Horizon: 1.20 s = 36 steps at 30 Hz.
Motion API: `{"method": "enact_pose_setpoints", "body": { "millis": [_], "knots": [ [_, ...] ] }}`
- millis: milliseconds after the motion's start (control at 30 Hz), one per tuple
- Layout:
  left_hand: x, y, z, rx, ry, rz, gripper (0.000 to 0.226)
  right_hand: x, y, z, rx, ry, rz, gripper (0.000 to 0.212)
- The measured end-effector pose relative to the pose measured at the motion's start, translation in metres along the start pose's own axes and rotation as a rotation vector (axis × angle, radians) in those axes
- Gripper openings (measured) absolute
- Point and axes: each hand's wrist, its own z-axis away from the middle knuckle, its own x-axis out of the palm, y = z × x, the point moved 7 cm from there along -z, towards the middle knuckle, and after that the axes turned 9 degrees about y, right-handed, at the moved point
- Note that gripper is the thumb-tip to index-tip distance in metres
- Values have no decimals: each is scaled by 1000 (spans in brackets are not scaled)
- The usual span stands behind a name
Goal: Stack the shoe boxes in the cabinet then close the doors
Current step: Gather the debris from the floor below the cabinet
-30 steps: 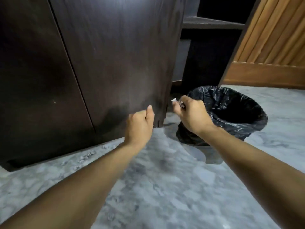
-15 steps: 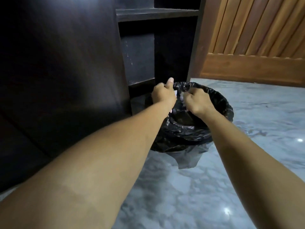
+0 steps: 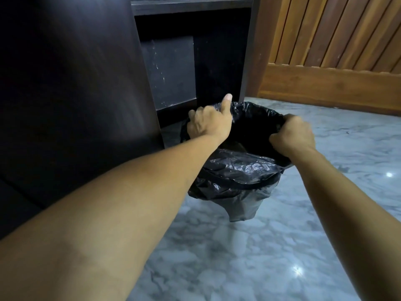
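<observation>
Your left hand (image 3: 208, 124) and right hand (image 3: 293, 135) each grip the rim of the black bin bag (image 3: 238, 170) on the marble floor (image 3: 238, 257). The dark cabinet (image 3: 86, 83) stands just left, its door open. No shoe boxes show.

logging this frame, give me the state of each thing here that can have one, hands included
left hand: grips the bin's left rim, thumb straight up
right hand: fingers curled on the bin's right rim
bin: upright on the floor, lined with a black bag
black bag: open, folded over the rim
cabinet door: swung open
cabinet shelf: nothing visible under it, dark
</observation>
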Motion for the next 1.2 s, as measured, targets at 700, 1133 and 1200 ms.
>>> {"method": "enact_pose_setpoints", "body": {
  "millis": [700, 1133, 1200],
  "knots": [
    [-83, -101, 43, 216, -263, -234, 66, -1, -62, 100, -119, -230, 76, 50],
    [-226, -204, 81, 176, -376, -445, 74, -41, -205, 225, -739, -199, -77, 51],
    [-247, -232, 93, 177, -419, -512, 75, -34, -227, 259, -863, -219, -99, 54]
  ]
}}
